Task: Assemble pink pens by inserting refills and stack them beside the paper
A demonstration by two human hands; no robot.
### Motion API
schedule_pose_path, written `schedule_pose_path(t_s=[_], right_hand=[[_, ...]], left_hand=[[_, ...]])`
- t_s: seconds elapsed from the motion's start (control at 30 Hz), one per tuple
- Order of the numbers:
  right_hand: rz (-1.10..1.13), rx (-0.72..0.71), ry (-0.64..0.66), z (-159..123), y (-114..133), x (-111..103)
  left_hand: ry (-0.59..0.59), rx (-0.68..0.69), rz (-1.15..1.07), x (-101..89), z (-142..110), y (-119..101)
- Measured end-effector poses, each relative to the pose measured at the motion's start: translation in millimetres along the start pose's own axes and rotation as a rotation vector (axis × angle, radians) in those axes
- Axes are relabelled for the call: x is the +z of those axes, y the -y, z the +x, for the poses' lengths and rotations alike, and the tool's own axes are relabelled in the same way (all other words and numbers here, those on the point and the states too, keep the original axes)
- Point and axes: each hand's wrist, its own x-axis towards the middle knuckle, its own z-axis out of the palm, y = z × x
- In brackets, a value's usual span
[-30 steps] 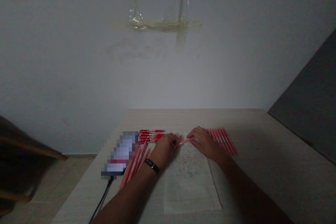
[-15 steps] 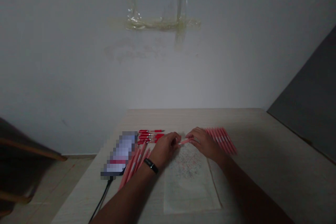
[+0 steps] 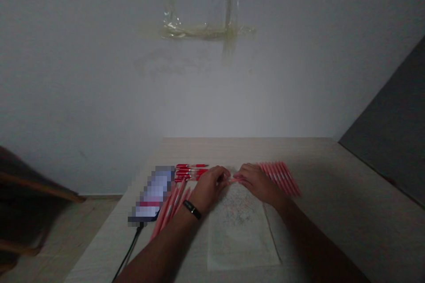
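Both my hands meet over the far end of a scribbled sheet of paper (image 3: 241,230) on a pale wooden table (image 3: 332,212). My left hand (image 3: 210,187), a black band on its wrist, and my right hand (image 3: 257,182) are both closed on one pink pen (image 3: 234,179) held level between them. Several pink pens (image 3: 282,177) lie side by side just right of my right hand. More pink pens (image 3: 171,208) lie under and left of my left wrist. A few red pens (image 3: 191,170) lie beyond my left hand.
A phone (image 3: 152,194) with a black cable (image 3: 129,252) lies at the table's left edge. A white wall with yellowed tape (image 3: 202,31) rises behind the table. A dark panel (image 3: 395,141) stands at the right, dark wooden furniture (image 3: 23,203) at the left.
My hands have drawn closer together along the pink pen, so less of it shows between them. Everything else on the table has stayed put.
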Motion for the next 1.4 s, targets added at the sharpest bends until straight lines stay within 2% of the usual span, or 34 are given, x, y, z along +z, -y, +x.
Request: schedule_pose_path(t_s=[0.3, 0.47, 0.6, 0.73, 0.87, 1.17, 1.4], right_hand=[[0.024, 0.036, -0.003, 1, 5, -1], [0.044, 0.042, -0.031, 1, -2, 3], [0.032, 0.095, -0.100, 0, -12, 3], [0.012, 0.154, -0.162, -1, -17, 1], [0.018, 0.168, -0.163, -1, -16, 0], [-0.013, 0.180, -0.164, -2, -23, 3], [-0.111, 0.242, -0.192, -4, -28, -4]], left_hand=[[0.005, 0.039, -0.003, 1.8, -2, -1], [-0.045, -0.010, -0.040, 3.3, -4, -1], [-0.085, -0.096, 0.017, 3.3, -4, 6], [-0.064, -0.198, 0.116, 3.8, -2, 15], [-0.017, -0.234, 0.172, 6.6, -3, 17], [0.003, -0.149, 0.150, 14.2, -5, 19], [-0.100, -0.082, 0.147, 6.7, 0, 23]])
